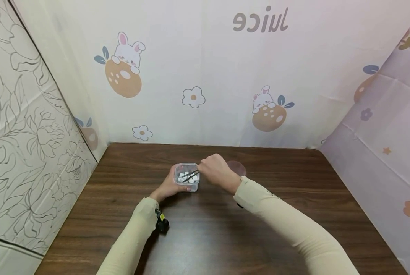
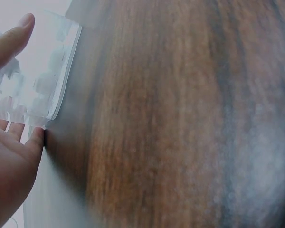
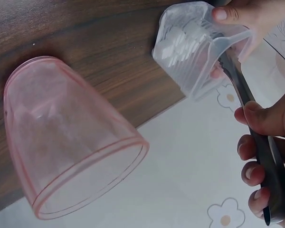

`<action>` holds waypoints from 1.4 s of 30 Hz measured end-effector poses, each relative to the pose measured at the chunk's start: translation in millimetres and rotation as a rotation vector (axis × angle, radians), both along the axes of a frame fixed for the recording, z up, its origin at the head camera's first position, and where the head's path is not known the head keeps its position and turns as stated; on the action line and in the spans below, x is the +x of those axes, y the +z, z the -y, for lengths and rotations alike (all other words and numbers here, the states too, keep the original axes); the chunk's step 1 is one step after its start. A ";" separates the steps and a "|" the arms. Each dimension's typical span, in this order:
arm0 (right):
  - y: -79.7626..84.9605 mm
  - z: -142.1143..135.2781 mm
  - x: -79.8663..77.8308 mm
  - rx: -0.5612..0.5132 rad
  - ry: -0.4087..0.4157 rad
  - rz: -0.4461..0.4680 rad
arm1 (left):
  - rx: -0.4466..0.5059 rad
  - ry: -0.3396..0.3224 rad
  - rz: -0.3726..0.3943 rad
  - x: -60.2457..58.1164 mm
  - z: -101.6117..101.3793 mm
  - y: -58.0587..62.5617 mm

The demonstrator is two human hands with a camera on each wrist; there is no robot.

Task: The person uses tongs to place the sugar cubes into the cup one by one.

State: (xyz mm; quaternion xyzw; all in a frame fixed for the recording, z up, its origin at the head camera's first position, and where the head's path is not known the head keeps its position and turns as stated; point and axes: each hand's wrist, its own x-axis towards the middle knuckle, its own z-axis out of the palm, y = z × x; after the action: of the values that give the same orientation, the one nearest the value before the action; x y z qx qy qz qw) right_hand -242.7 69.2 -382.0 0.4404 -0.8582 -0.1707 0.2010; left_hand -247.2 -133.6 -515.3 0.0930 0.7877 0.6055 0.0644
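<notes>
My left hand [image 1: 167, 187] grips a clear plastic container [image 1: 193, 188] from its left side, thumb along the near wall. Inside the box lie several small white blocks [image 1: 195, 178]. In the left wrist view, the thumb presses the container's wall [image 2: 65, 71] and the other fingers lie beneath or behind it. My right hand [image 1: 216, 170] holds black metal tongs [image 3: 270, 187], fingers wrapped round the handles. The jaws reach past the rim into the container among the blocks; their very tips are partly hidden behind the wall in the right wrist view.
A see-through pink cup [image 3: 69, 118] stands upright on the table just right of the container, partly behind my right hand in the head view. The dark wooden table [image 1: 211, 236] meets a patterned cloth wall [image 1: 218, 122] at its far edge.
</notes>
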 end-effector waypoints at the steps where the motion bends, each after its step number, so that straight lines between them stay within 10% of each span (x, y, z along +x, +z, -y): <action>1: 0.9 -1.6 0.0 -0.010 0.002 -0.001 | 0.001 0.002 -0.001 0.0 0.0 -0.2; 42: 42.3 -90.5 11.7 -0.223 -0.099 -0.018 | 0.019 -0.023 -0.028 6.5 -0.9 8.2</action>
State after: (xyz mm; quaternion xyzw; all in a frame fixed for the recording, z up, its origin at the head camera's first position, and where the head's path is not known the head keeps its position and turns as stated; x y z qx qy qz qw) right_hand -231.0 159.7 -339.7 0.3710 -0.8907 -0.0880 0.2475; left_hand -240.7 -132.7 -507.1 0.1113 0.7816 0.6109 0.0594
